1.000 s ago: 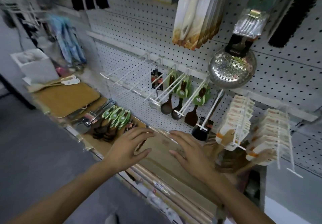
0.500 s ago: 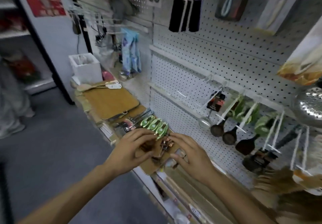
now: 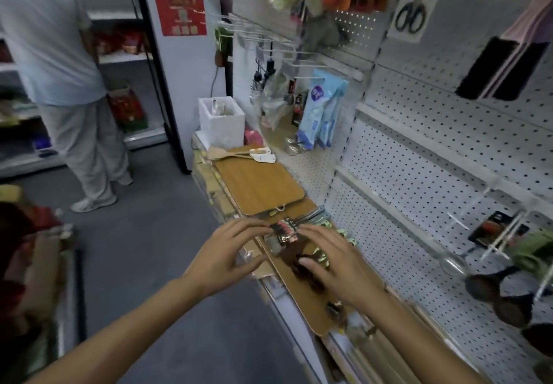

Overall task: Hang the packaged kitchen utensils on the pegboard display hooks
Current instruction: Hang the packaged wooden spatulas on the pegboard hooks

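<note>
A bundle of packaged utensils, with a colourful card on top and dark spoon heads below, lies on a wooden board at the shelf's edge. My left hand grips the bundle's left side with curled fingertips at the card. My right hand grips it from the right, thumb on the dark spoon heads. More green-carded utensils lie just behind my right hand. White pegboard hooks stick out at the right. Some carry hung utensils and dark ladles.
A person in light clothes stands in the aisle at the left. Farther along the shelf are stacked wooden cutting boards, wooden spatulas, a white foam box and hanging blue packets. Brushes hang high right.
My view has swung left from the hook row to the shelf pile. Both hands moved from flat on the boards to the utensil bundle and closed on it.
</note>
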Motion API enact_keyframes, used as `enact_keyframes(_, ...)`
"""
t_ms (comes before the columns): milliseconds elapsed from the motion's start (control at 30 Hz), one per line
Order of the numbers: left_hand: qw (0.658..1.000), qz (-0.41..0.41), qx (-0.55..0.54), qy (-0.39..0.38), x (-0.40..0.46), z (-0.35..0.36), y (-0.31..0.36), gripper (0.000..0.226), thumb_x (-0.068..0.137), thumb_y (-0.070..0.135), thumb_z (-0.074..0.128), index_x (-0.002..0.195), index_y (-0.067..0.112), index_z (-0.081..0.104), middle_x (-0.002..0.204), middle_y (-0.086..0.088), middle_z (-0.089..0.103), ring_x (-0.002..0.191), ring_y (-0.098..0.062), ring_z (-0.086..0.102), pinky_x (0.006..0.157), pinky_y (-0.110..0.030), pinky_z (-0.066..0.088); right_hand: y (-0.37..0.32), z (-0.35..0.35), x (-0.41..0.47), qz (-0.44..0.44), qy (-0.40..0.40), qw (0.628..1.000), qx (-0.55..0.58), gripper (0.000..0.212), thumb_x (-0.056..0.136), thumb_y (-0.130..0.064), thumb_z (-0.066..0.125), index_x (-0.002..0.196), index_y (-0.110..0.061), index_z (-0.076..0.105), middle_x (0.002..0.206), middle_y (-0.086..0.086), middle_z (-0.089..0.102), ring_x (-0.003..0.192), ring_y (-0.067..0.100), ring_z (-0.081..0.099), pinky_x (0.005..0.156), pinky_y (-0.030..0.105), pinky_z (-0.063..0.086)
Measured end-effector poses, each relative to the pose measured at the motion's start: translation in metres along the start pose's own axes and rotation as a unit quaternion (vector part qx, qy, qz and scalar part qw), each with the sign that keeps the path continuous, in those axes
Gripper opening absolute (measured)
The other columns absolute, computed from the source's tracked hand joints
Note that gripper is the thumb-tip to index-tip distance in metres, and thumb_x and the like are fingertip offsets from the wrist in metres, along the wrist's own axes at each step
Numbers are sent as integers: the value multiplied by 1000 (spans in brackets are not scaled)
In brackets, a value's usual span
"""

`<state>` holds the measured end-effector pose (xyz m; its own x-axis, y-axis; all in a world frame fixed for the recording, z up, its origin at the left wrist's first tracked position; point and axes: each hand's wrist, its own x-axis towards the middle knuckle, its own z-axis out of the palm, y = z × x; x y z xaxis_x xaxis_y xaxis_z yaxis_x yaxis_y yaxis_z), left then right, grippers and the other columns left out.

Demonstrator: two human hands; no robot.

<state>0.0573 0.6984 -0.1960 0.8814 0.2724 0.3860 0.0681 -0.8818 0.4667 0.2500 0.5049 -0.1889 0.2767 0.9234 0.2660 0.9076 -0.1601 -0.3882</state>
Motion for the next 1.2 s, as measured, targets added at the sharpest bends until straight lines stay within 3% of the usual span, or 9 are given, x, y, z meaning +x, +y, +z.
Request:
enact_keyframes(167, 999, -32, 10, 14, 6, -17, -48, 44, 95, 47, 62, 137, 38, 51, 141, 22, 49, 133, -1, 45, 107, -37, 43, -2, 23, 65, -29, -21, 999, -5, 52, 95, -56, 47, 143, -37, 41, 143, -27, 36, 130, -10, 32, 106, 14, 27)
enact_keyframes(300, 998, -55, 20, 12, 24, -25, -90, 43, 96, 50, 59, 137, 37, 51, 140, 22, 50, 132, 0, 45, 107, -35, 43, 5, 49, 119, -51, -43, 998, 4, 57, 94, -63, 40, 145, -37, 38, 146, -27, 33, 132, -13, 26, 105, 6, 15)
enact_keyframes(400, 997, -60, 38, 8, 47, -32, -130, 44, 96, 51, 57, 137, 36, 53, 139, 21, 51, 130, -1, 46, 107, -34, 43, 15, 65, 166, -66, -52, 996, 13, 55, 96, -60, 44, 145, -34, 40, 147, -22, 38, 132, -9, 30, 106, 7, 15)
enact_keyframes(600, 995, -84, 57, 11, 111, -48, -215, 43, 94, 48, 61, 134, 33, 55, 138, 20, 52, 130, -1, 47, 106, -30, 43, 46, 97, 276, -71, -68, 994, 41, 54, 94, -54, 51, 143, -35, 41, 146, -22, 40, 132, -5, 34, 108, 19, 29)
enact_keyframes(833, 992, -99, 79, -4, 178, -67, -302, 46, 94, 53, 58, 135, 33, 55, 139, 19, 52, 131, -1, 46, 107, -27, 41, 73, 123, 391, -92, -82, 991, 45, 55, 94, -57, 50, 143, -34, 43, 146, -23, 39, 131, -3, 38, 105, 19, 35)
enact_keyframes(1200, 991, -116, 57, -10, 237, -89, -426, 44, 94, 51, 60, 134, 35, 54, 137, 21, 52, 129, 1, 46, 106, -25, 40, 84, 159, 519, -91, -90, 989, 67, 51, 94, -54, 53, 141, -36, 45, 144, -23, 41, 131, -3, 39, 108, 18, 33)
